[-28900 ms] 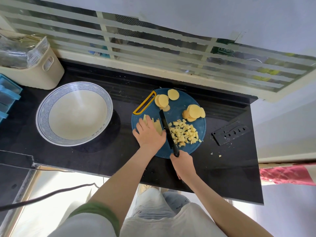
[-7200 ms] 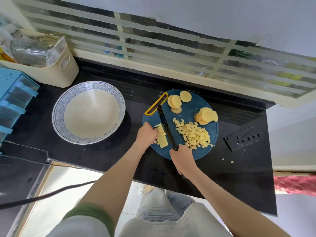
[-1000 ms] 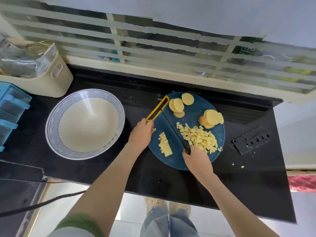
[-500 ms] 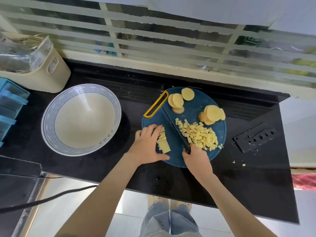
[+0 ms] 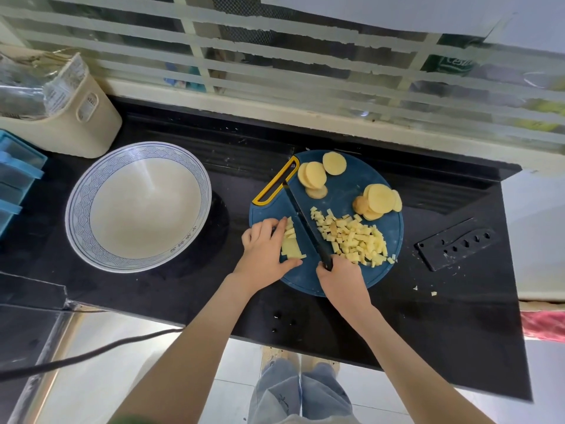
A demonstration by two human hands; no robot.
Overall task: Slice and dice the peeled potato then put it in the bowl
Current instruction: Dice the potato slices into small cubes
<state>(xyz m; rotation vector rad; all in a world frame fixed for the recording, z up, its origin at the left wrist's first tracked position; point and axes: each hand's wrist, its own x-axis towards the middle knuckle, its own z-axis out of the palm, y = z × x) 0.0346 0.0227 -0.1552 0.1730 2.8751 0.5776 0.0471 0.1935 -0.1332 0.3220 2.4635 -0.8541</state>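
Near frame centre, on blue cutting board (image 5: pixel 342 191): potato strips (image 5: pixel 292 243) held by left hand (image 5: pixel 263 255), fingers bent. Right hand (image 5: pixel 342 276) gripping knife (image 5: pixel 305 221), just right of strips. Dicing under way; next, probably crosswise cuts, fingertips tucked. Diced pile (image 5: pixel 354 237) rightward; bowl (image 5: pixel 76 221) left, unfilled.
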